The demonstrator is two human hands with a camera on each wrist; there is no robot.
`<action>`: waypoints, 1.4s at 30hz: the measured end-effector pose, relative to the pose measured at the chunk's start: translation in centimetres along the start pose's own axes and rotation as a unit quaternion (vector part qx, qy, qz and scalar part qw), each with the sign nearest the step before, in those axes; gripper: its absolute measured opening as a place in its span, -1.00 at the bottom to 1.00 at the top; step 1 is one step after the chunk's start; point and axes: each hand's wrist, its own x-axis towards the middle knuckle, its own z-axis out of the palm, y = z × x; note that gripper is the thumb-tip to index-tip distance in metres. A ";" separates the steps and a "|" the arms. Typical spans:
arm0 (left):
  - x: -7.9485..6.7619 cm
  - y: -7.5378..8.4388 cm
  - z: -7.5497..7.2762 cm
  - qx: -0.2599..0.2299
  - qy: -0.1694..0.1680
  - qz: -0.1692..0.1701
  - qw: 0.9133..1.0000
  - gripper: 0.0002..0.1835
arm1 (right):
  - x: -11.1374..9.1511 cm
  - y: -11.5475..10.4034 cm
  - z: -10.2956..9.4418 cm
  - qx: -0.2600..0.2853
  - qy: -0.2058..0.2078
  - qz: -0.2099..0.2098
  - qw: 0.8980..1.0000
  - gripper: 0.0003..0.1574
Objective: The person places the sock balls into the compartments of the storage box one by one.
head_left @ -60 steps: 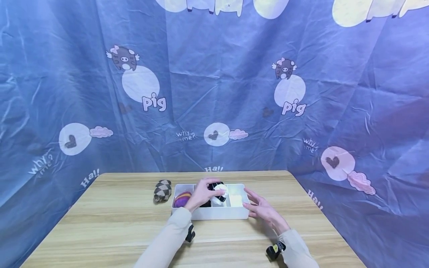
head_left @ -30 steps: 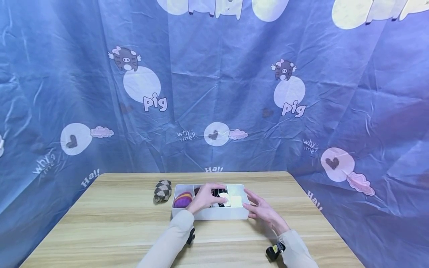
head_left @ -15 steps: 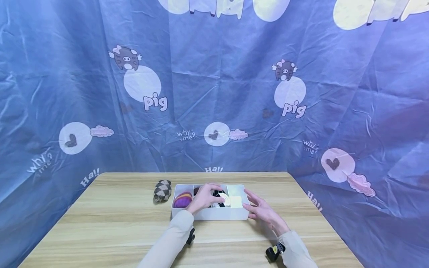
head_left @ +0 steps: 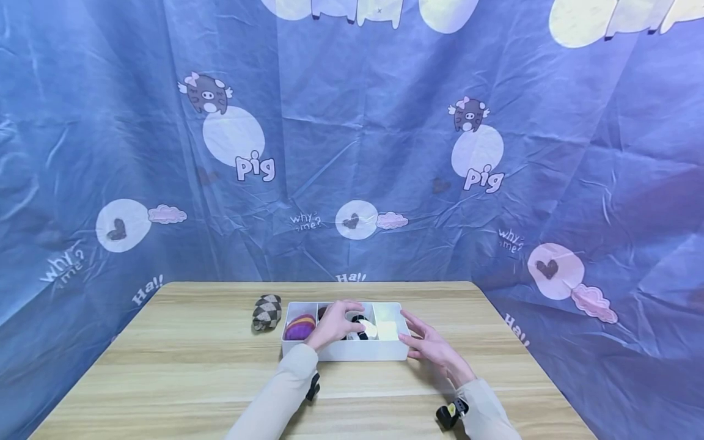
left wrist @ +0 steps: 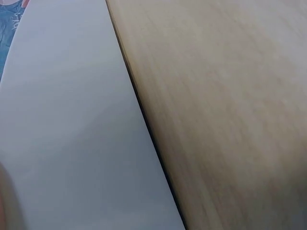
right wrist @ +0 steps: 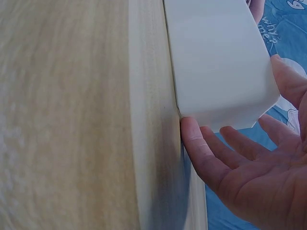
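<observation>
A long white divided box [head_left: 363, 351] stands on the table. My left hand [head_left: 332, 324] reaches over its middle compartments from the front, thumb at a black-and-white rolled sock [head_left: 371, 330] in the third one, fingers spread toward the far rim. At the box's right end, my right hand [head_left: 431, 349] rests spread fingertips against the wall, thumb by the rim; the right wrist view shows these fingers [right wrist: 204, 153] along the end. A purple striped rolled sock [head_left: 300, 328] lies in the leftmost compartment. Dark cloth in the second is mostly hidden by my left hand.
A grey checkered rolled sock [head_left: 267, 313] lies on the wooden table [head_left: 181, 366], left of the box. Something pale [head_left: 387, 330] lies in the rightmost compartment. A blue patterned curtain [head_left: 308, 153] hangs behind the table's back edge.
My left hand has lowered the black-and-white sock from above the box into the third compartment, and its fingers have come away from the sock's far side. My right hand has stayed at the box's end.
</observation>
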 end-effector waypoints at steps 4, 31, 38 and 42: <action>0.0 0.0 0.0 -0.010 -0.003 -0.012 1.000 -0.49 | 0.0 -0.1 0.0 0.001 0.003 0.003 1.000 -0.05; -0.4 -0.6 -2.1 -0.211 0.106 -0.024 0.971 -0.71 | 0.1 0.0 -0.1 -0.006 0.002 0.006 1.000 0.00; -2.5 -0.3 -4.7 -0.210 0.122 -0.043 0.969 -0.76 | -0.1 0.2 -0.3 -0.003 -0.007 0.003 1.000 0.01; -3.7 -0.2 -6.4 -0.204 0.123 -0.052 0.970 -0.78 | -0.1 0.2 -0.4 -0.002 -0.005 0.000 1.000 0.00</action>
